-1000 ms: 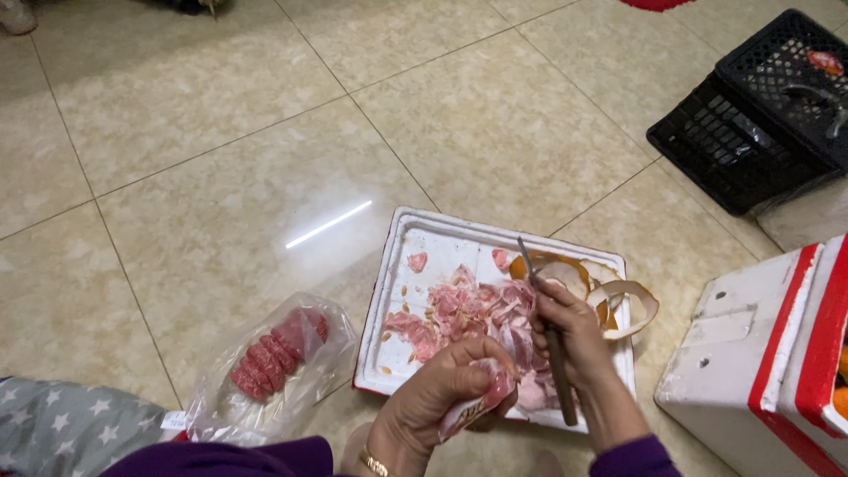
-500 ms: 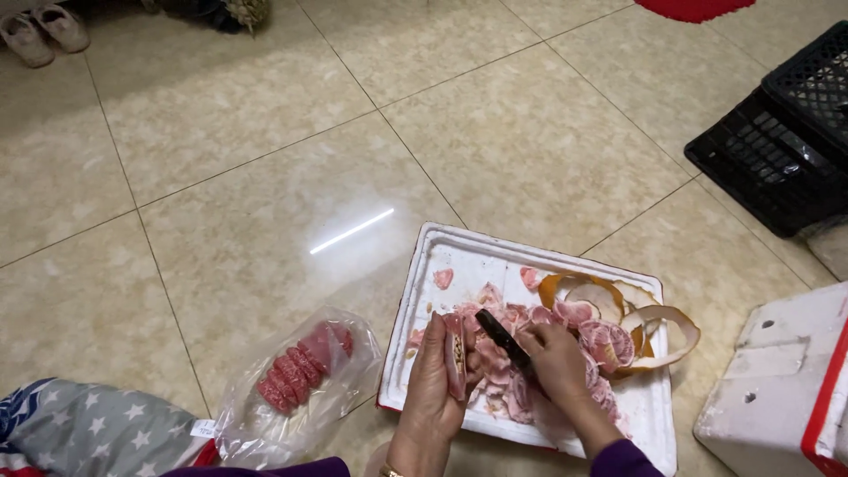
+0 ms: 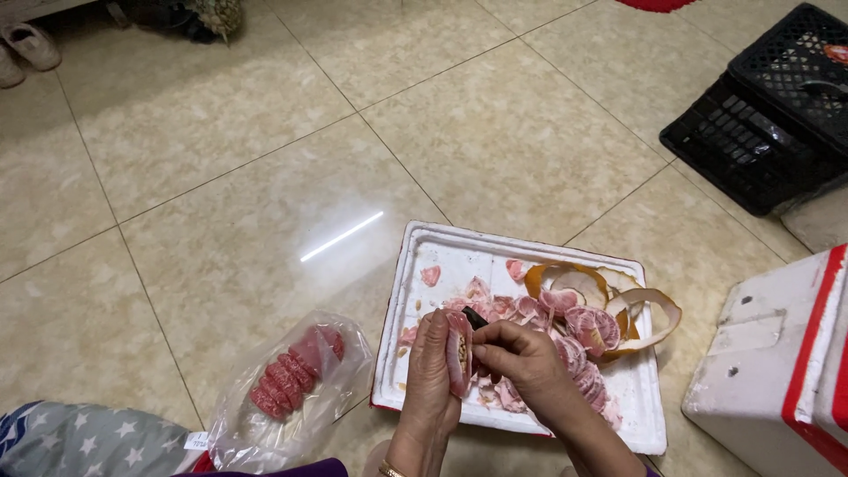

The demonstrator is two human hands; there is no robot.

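A person seated low over a tiled floor works a pink pomelo segment [image 3: 458,362] over a white foam tray [image 3: 642,420]; the left hand [image 3: 430,375] is curled round the segment, holding it upright on its edge, while the right hand [image 3: 517,353] pinches a dark-handled knife [image 3: 475,318] against its top, fingers drawn tightly together. A second ago the knife stood up over the heap by the curled peel and the left hand lay down among the pieces; half a second ago both hands had drawn together with the segment raised; now the blade sits at the segment itself, which reads as the skinning of one more piece being under way rather than finished.

Just to the left, a clear plastic bag [image 3: 283,397] holds a row of cleaned red-pink segments [image 3: 291,371], apart from the tray; a grey star-printed cloth [image 3: 79,442] lies at the near left edge. On the tray, torn membranes and loose pieces [image 3: 530,309] crowd its middle, and an orange-and-white coil of peel [image 3: 618,300] overhangs its right rim; the tray's far left corner is bare. A red-and-white foam box [image 3: 777,371] stands close on the right, narrowing the room there; beyond, open tile runs to a black plastic crate [image 3: 760,115] at far right and shoes [image 3: 26,49] at far left.
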